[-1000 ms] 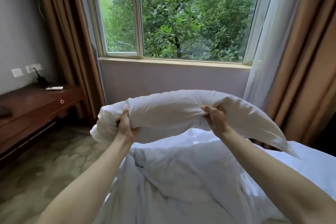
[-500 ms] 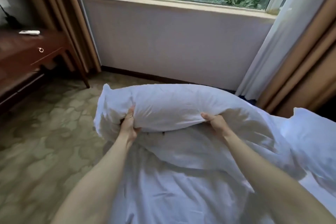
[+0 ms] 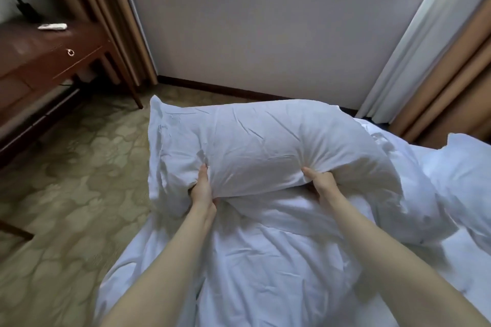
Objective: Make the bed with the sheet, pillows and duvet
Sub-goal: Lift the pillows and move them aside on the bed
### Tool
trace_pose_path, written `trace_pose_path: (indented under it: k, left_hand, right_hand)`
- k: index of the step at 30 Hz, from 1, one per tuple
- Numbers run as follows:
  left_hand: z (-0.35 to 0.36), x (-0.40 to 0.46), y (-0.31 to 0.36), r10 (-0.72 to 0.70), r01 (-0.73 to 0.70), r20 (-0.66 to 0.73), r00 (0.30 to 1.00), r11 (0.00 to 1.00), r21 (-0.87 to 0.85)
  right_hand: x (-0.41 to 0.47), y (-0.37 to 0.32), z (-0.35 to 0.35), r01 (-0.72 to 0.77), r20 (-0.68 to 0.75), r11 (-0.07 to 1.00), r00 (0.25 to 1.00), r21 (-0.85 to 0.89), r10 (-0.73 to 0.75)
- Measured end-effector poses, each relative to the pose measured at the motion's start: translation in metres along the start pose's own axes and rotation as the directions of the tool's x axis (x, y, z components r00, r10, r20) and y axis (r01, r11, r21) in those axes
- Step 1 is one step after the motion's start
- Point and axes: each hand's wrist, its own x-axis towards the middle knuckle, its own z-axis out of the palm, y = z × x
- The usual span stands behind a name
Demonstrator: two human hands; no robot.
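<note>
A white pillow (image 3: pixel 255 146) lies lengthwise in front of me, held just above the rumpled white duvet (image 3: pixel 265 260) that covers the bed. My left hand (image 3: pixel 203 190) grips its near edge on the left, fingers tucked underneath and thumb on top. My right hand (image 3: pixel 320 183) grips the near edge further right, bunching the fabric. A second white pillow (image 3: pixel 462 175) sits at the right edge of the view.
A dark wooden desk (image 3: pixel 39 61) with a white remote (image 3: pixel 52 26) stands at the left. Patterned carpet (image 3: pixel 66 194) fills the floor left of the bed. Brown curtains (image 3: pixel 106 8) hang on both sides of the window wall (image 3: pixel 265 34) ahead.
The pillow has come down from chest height in front of the window toward the duvet. My view has tilted down. Both hands keep their grip.
</note>
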Motion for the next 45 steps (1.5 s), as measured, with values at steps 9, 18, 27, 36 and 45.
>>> trace_pose_path:
  k: [9, 18, 27, 36, 45]
  left_hand:
    - [0.014, -0.092, -0.040, -0.074, 0.073, 0.035, 0.997, 0.997, 0.007]
    - [-0.023, -0.054, -0.006, -0.107, 0.083, 0.125, 0.986, 0.979, 0.188]
    - [-0.035, -0.089, 0.021, -0.105, 0.033, 0.187, 0.977, 0.934, 0.355]
    - [-0.054, -0.159, 0.005, 0.197, -0.458, 0.460, 0.866, 0.683, 0.569]
    - [-0.053, -0.241, -0.051, 0.149, -0.499, 0.551, 0.821, 0.656, 0.566]
  right_hand:
    - [-0.034, -0.031, -0.019, 0.020, -0.231, 0.994, 0.972, -0.106, -0.044]
    - [-0.077, -0.022, -0.021, -0.091, 0.019, 0.974, 0.995, -0.208, 0.098]
    - [-0.134, -0.041, -0.029, 0.180, 0.103, 0.932, 0.982, -0.316, -0.155]
    - [-0.202, -0.041, -0.069, 0.211, 0.038, 0.975, 0.977, -0.069, -0.208]
    - [-0.264, -0.003, -0.170, 0.198, -0.080, 0.979, 0.978, 0.056, -0.194]
